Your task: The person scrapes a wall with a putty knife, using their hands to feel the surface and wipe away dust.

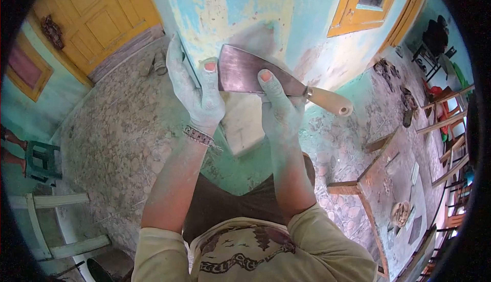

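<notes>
A putty knife (240,71) with a wide metal blade and a pale wooden handle is gripped in my right hand (283,109). My right thumb presses on the blade near the handle, which points out to the right. My left hand (197,92) is beside the blade's broad edge, its fingers stretched upward and its thumb right at the blade. Pale dust coats both hands, and a woven bracelet (199,136) circles my left wrist. Just beyond the blade stands the corner of a light-blue wall (215,13) with patchy, scraped paint.
A yellow door (97,21) is at the left and a yellow-framed window (358,6) at upper right. On the right stands a dusty table (381,179) with small items. A green stool (43,162) is at far left, near a person's feet (15,141). Shoes (387,72) lie by the wall.
</notes>
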### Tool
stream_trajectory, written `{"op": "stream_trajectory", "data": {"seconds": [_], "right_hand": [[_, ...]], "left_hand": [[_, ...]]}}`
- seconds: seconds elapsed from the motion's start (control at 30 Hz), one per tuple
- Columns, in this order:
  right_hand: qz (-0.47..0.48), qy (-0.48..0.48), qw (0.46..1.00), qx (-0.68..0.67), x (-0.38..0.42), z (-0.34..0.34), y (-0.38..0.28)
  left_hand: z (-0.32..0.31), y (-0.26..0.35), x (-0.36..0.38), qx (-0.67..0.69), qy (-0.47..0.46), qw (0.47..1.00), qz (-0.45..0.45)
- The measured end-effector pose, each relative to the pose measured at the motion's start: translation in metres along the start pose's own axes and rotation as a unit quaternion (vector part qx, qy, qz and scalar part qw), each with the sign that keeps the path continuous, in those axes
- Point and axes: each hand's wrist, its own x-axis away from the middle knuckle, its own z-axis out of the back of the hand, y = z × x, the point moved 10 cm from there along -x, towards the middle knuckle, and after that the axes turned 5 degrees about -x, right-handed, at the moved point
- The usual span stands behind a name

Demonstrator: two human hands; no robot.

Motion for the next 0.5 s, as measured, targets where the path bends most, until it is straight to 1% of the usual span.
{"op": "stream_trajectory", "data": {"seconds": [0.07, 0.17, 0.27, 0.33, 0.47, 0.5], "right_hand": [[-0.004, 0.004, 1.000, 0.003, 0.000, -0.001, 0.001], [-0.011, -0.002, 1.000, 0.009, 0.001, -0.012, -0.001], [-0.005, -0.012, 1.000, -0.002, -0.001, -0.010, -0.002], [0.007, 0.007, 1.000, -0.010, 0.002, -0.005, 0.000], [-0.010, -0.010, 0.999, 0.037, 0.002, -0.015, -0.003], [-0.010, -0.015, 0.999, 0.038, 0.001, -0.011, -0.004]], "left_hand": [[-0.001, -0.001, 0.002, -0.011, 0.000, 1.000, 0.003], [-0.001, -0.004, 0.004, 0.033, -0.002, 0.999, 0.031], [0.001, 0.000, 0.002, -0.020, 0.004, 1.000, 0.005], [0.001, -0.001, 0.002, -0.008, 0.004, 1.000, 0.007], [-0.001, -0.005, 0.004, 0.038, 0.001, 0.999, 0.015], [0.000, -0.003, 0.002, 0.018, 0.002, 1.000, 0.007]]}}
